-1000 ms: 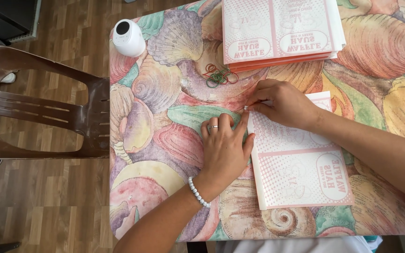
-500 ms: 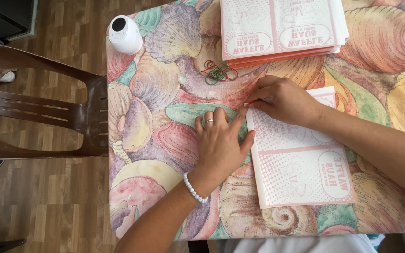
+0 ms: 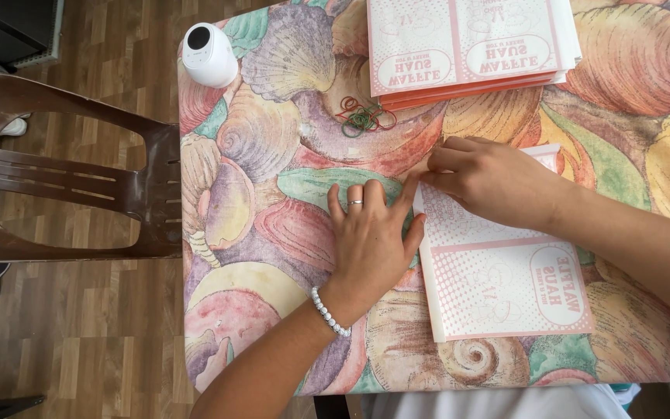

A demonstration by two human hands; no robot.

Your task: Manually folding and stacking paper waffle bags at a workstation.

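Rubber bands (image 3: 364,116) lie near the table's (image 3: 273,310) far edge, beside a stack of printed sheets (image 3: 471,50); a white round device (image 3: 209,54) stands at the far left corner, a brown chair (image 3: 63,171) beyond. Left hand (image 3: 370,240) lies flat, fingers spread, thumb touching the pink-printed paper bag (image 3: 498,271) toward the near edge. Right hand (image 3: 490,178), fingers curled, pinches the bag's far left corner.

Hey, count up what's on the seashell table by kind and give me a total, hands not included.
Pink-and-white paper sheet being folded: 1
Stack of the same sheets: 1
Pile of rubber bands: 1
White rounded device: 1
Total: 4
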